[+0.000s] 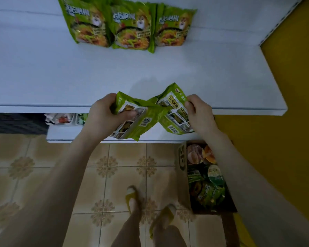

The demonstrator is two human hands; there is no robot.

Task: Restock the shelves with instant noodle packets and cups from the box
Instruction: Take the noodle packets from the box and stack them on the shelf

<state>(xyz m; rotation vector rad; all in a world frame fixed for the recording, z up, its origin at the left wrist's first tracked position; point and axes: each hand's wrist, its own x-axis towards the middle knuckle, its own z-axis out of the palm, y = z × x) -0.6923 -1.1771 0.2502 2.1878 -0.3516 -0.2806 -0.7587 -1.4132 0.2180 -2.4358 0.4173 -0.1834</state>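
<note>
White shelf [150, 72] bears a row of green noodle packets [130, 27]. Short of that row, left hand [103, 113] grips the left packet [132, 122] and right hand [200, 114] the right packet [175, 111]. Both are best stood upright beside it.

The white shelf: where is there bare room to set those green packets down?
The shelf is bare in the wide strip between the three packets at its back and its front edge, left of them, and right of them up to the yellow wall. Crowded: the back middle, and the box on the floor, full of cups and packets.
</note>
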